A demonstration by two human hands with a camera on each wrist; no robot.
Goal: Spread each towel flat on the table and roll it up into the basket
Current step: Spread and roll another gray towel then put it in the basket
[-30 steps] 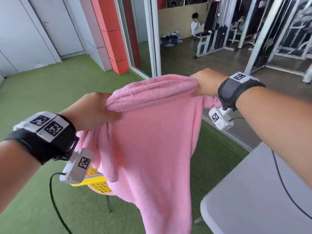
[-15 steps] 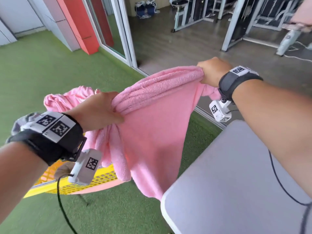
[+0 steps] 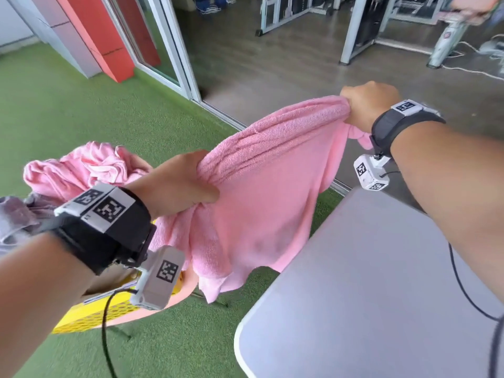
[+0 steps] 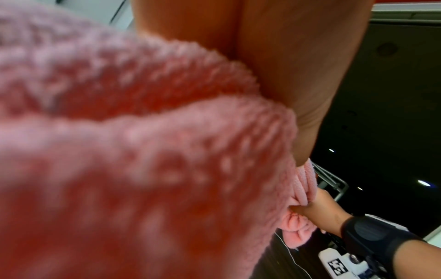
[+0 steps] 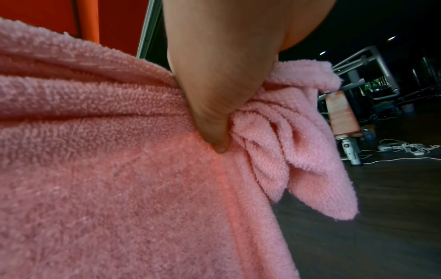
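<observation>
A pink towel (image 3: 259,203) hangs in the air between my two hands, its top edge bunched. My left hand (image 3: 177,184) grips the bunched left end; the towel (image 4: 143,169) fills the left wrist view. My right hand (image 3: 368,105) grips the right end, the thumb pressed into the cloth (image 5: 119,151) and a loose corner hanging past it. The towel's lower edge hangs beside the near left corner of the grey table (image 3: 368,296). A yellow basket (image 3: 90,315) sits low at the left, under my left wrist.
A crumpled pink towel (image 3: 81,167) and a greyish cloth (image 3: 16,222) lie piled over the basket. Green turf (image 3: 68,105) covers the floor at left. A glass door frame (image 3: 169,50) and gym machines (image 3: 354,28) stand behind. A black cable (image 3: 469,296) trails across the table.
Both hands have carried the towel rightward and lower, toward the table. The view has tilted down, so the table corner and the basket's pile now show more.
</observation>
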